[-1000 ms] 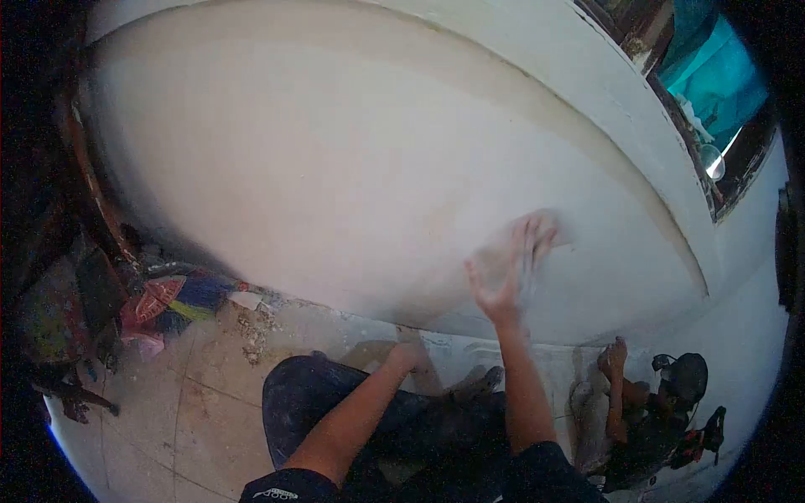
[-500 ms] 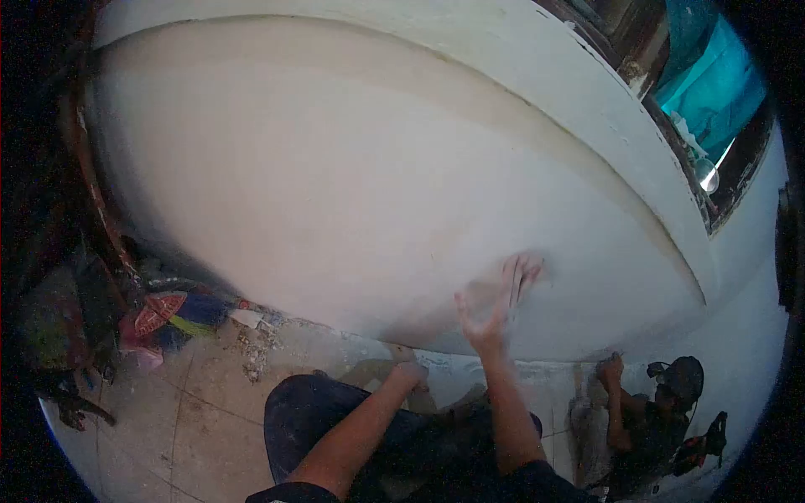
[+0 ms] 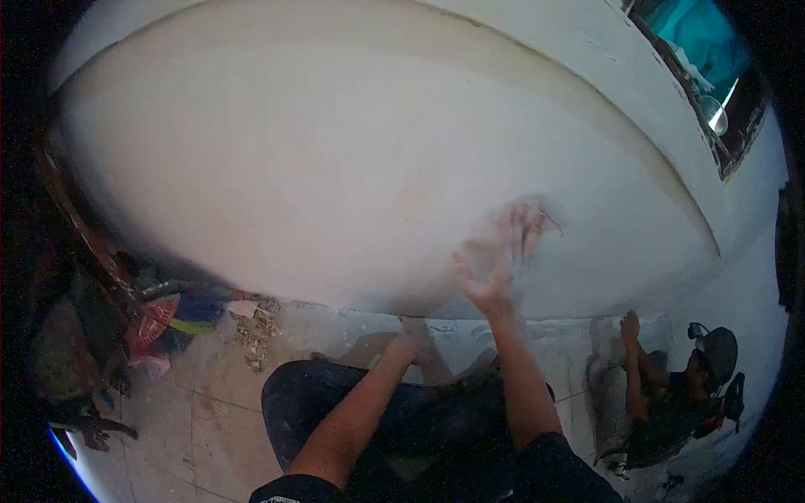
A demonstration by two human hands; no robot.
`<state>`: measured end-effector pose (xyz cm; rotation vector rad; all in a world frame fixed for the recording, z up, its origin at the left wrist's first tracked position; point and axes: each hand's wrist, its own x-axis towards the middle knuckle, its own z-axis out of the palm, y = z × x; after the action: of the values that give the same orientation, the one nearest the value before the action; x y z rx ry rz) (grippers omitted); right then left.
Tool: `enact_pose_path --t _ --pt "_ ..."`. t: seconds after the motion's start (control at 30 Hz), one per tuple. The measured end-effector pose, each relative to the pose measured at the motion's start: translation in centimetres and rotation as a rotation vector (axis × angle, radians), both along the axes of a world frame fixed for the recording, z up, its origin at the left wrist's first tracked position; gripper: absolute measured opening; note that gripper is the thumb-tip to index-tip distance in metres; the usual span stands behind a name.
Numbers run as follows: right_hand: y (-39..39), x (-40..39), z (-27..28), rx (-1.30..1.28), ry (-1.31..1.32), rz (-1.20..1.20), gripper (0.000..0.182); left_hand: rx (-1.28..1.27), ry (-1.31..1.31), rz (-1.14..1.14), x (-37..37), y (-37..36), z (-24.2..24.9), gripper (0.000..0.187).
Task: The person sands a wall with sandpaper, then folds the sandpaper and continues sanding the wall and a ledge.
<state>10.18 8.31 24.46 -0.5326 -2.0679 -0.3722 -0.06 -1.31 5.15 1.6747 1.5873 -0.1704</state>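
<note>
A large pale curved surface (image 3: 319,168) fills the upper and middle part of the view. Against its lower right part lies my right hand (image 3: 503,260), fingers spread and blurred by motion, with something thin and dark at the fingertips that is too small to make out. My left hand (image 3: 409,345) is low, near the bottom edge of the surface and above my dark-clothed lap (image 3: 402,419). Its fingers are blurred, and whether it holds anything cannot be seen.
At the lower right a co-worker (image 3: 671,411) in a dark cap sits by the surface with a raised hand. Colourful bags (image 3: 155,323) and pale rubble (image 3: 254,339) lie on the tiled floor (image 3: 214,436) at left. Teal sheeting (image 3: 700,38) hangs beyond an opening.
My right hand has moved up along the pale surface, fingers still spread. The view has shifted, so the surface's edge and the opening sit higher. The left hand stays low.
</note>
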Motion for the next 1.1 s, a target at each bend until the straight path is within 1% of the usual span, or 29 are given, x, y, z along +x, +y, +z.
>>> enact_pose_path --t 0.03,0.07,0.13,0.2,0.23,0.27,0.3,0.37,0.43,0.47,0.53,0.57,0.6,0.63,0.67,0.73,0.77,0.8,0.83,0.87,0.9,0.97,1.03,1.07,1.1 --pt "0.7 1.0 -0.5 0.008 -0.015 -0.031 0.095 0.029 0.030 0.050 -0.2 -0.5 1.7 0.064" --pt "1.7 1.7 0.3 0.008 -0.009 -0.030 0.095 0.029 0.036 0.051 -0.3 -0.4 1.3 0.064" --pt "3.6 2.4 2.8 -0.061 0.359 -0.115 0.099 0.106 0.054 0.093 0.2 -0.7 -0.9 0.060" --pt "3.6 1.0 6.0 -0.038 0.324 -0.090 0.099 0.042 0.049 0.065 0.6 0.4 -2.5 0.060" --pt "3.2 0.4 7.1 -0.001 0.295 -0.054 0.099 -0.005 0.051 0.044 0.7 1.0 -2.6 0.060" --pt "2.2 -0.3 7.2 0.034 0.220 -0.019 0.098 -0.002 0.059 0.035 0.7 0.9 -2.1 0.060" --pt "1.0 -1.2 7.0 0.069 0.146 0.018 0.098 0.000 0.077 0.056 0.6 0.5 -1.2 0.058" --pt "-1.5 -1.6 4.2 -0.082 -0.001 0.043 0.099 0.007 0.098 0.077 0.3 0.1 -0.8 0.057" --pt "-1.0 0.1 0.2 -0.088 -0.024 0.030 0.098 0.075 0.039 0.055 0.1 0.5 -1.5 0.065" --pt "-0.2 0.5 -0.9 -0.104 -0.045 0.021 0.098 0.083 0.046 0.059 0.1 0.1 -0.5 0.065" --pt "2.6 2.3 0.0 -0.021 0.141 -0.052 0.099 0.075 0.084 0.071 0.1 -0.8 2.2 0.074" --pt "3.2 2.2 1.6 -0.019 0.141 -0.048 0.099 0.076 0.084 0.075 0.0 -0.3 0.7 0.074" --pt "3.5 2.0 4.1 -0.049 0.291 -0.068 0.097 0.051 0.034 0.103 0.0 0.5 -2.3 0.078" --pt "3.5 1.9 5.9 -0.075 0.442 -0.089 0.096 0.030 -0.014 0.130 0.1 0.9 -3.9 0.083" --pt "2.9 1.4 6.3 -0.074 0.446 -0.091 0.096 0.031 -0.010 0.127 0.1 0.5 -3.6 0.083" --pt "1.1 -1.5 6.6 0.080 0.213 -0.069 0.095 0.189 -0.102 0.155 -0.2 -0.6 -1.9 0.057" --pt "0.3 -2.5 5.5 0.061 0.151 0.028 0.091 0.191 -0.095 0.153 0.1 0.7 -4.5 0.057" --pt "-0.5 -3.1 3.5 0.044 0.087 0.125 0.087 0.135 -0.032 0.059 0.7 3.1 -9.4 0.058" --pt "-1.0 -2.9 1.4 -0.063 0.033 0.127 0.086 0.079 0.030 -0.035 1.2 4.1 -12.2 0.060" --pt "-1.4 -2.5 -0.6 -0.170 -0.024 0.128 0.085 0.085 0.033 -0.036 1.6 3.6 -12.7 0.060" --pt "-1.2 -1.6 -1.3 -0.160 -0.018 0.128 0.085 0.083 0.020 0.014 1.8 3.1 -12.8 0.061" --pt "0.8 1.7 -1.0 -0.031 0.026 0.011 0.083 0.088 -0.007 0.113 1.5 2.9 -12.3 0.061" --pt "4.0 3.8 1.7 -0.036 0.291 -0.041 0.096 0.086 -0.044 0.217 1.2 3.2 -11.6 0.062" --pt "4.3 3.2 3.3 -0.035 0.286 -0.042 0.096 0.086 -0.049 0.216 0.9 3.2 -11.6 0.062" --pt "4.1 2.6 5.1 -0.004 0.293 -0.056 0.097 0.124 -0.065 0.144 0.5 2.9 -11.6 0.062"
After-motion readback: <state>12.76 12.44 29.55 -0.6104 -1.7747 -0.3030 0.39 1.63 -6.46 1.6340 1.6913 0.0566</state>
